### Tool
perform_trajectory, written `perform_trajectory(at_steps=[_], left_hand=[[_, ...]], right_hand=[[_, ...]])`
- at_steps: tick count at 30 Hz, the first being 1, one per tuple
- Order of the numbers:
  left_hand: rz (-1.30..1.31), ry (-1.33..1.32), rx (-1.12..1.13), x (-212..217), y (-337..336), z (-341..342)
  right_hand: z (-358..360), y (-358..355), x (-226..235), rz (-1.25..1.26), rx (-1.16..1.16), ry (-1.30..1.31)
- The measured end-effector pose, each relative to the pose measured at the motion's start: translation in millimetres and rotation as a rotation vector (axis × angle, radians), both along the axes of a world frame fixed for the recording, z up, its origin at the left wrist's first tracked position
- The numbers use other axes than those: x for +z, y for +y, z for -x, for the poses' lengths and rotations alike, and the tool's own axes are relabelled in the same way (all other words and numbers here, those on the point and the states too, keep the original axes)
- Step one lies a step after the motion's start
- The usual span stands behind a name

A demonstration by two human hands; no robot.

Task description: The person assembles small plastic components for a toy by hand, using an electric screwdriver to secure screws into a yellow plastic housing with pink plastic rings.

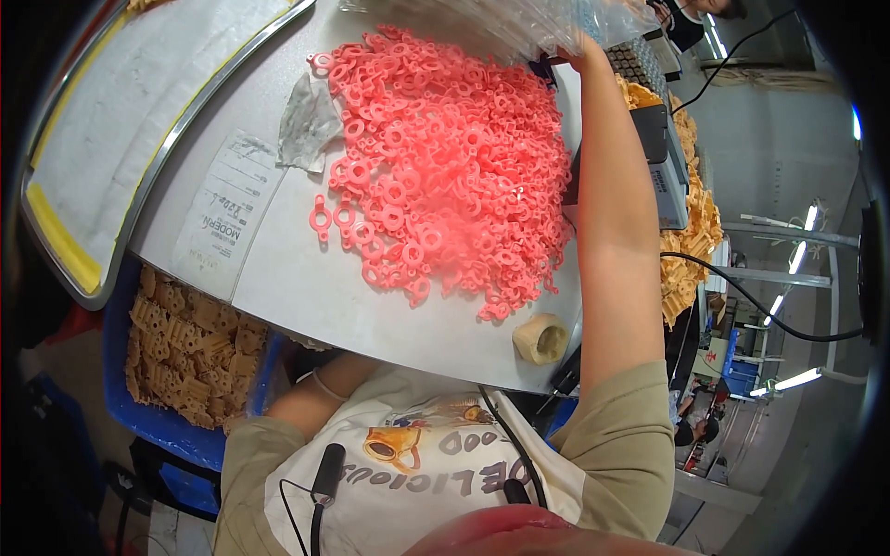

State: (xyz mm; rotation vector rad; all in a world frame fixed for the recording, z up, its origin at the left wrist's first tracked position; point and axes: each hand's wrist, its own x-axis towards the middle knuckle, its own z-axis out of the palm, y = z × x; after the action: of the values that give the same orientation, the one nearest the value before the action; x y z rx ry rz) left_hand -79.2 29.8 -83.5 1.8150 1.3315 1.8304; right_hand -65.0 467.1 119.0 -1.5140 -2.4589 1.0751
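A large heap of small pink plastic ring-shaped pieces (pixel 454 167) spreads over the pale tabletop (pixel 306 269); its middle is blurred. My right arm reaches along the heap's right side to the far edge. There my right hand (pixel 582 57) is closed on a crumpled clear plastic bag (pixel 491 26), its fingers partly hidden by the film. A small dark item (pixel 544 70) sits beside that hand; its kind is unclear. My left forearm, with a band at the wrist, goes under the table's near edge, which hides my left hand.
A metal-rimmed tray (pixel 148 120) edged with yellow tape overlaps the table's left side. Printed paper (pixel 222 208) and a grey scrap (pixel 308 122) lie beside the heap. A hollow tan block (pixel 541 339) stands near right. Below left, a blue crate (pixel 176 431) holds tan parts.
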Motion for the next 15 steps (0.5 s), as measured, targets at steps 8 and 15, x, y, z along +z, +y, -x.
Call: perform_trajectory(at_steps=[8, 15], left_hand=[[-0.016, 0.106, 0.091, 6, 5, -5], [0.036, 0.232, 0.098, 4, -3, -7]], right_hand=[[-10, 32, 1, -0.251, 0.091, -0.276], [-21, -12, 45, -0.240, -0.295, 0.234]])
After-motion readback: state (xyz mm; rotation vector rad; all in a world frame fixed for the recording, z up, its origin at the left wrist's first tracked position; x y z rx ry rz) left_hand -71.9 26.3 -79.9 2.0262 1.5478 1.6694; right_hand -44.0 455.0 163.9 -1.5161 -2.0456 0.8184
